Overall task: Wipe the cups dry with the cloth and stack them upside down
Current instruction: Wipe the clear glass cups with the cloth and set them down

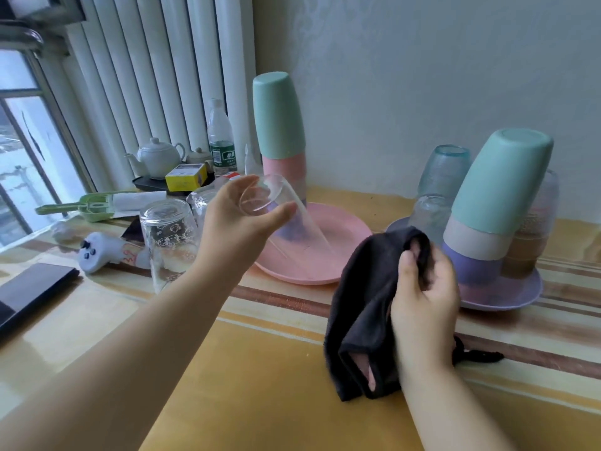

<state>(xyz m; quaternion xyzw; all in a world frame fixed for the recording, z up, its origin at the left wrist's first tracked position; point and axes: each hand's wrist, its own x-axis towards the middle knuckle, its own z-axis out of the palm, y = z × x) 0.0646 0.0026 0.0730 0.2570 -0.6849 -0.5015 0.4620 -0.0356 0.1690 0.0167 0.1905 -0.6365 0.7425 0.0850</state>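
- Tabletop [260, 369]: striped yellow covering, carrying two plates toward the far edge against the wall.
- Pink plate [344, 236]: mid far edge; an upright stack of inverted plastic cups [279, 125] stands on it, mint on top.
- Purple plate [507, 297]: far right; it carries a second, leaning stack [497, 196] with glass tumblers crowded beside it.
- Dark cloth [367, 307]: soft and limp, bunched in the right hand [422, 288], which is closed around its upper fold; the lower folds rest on the tabletop.
- Clear glass [279, 216]: tilted, base up and toward the person, rim down over the pink plate's near part. The left hand [237, 219] is clasped on its base end, thumb on one side and fingers curled round the other.
- Handling judgement: the glass is rigid, breakable and probably slick if wet; a hold across the base or mid-wall appears soundest.
- Relation: cloth and glass are apart, the cloth near the plate's right rim.
- Printed glass [169, 236]: inverted near the left edge.
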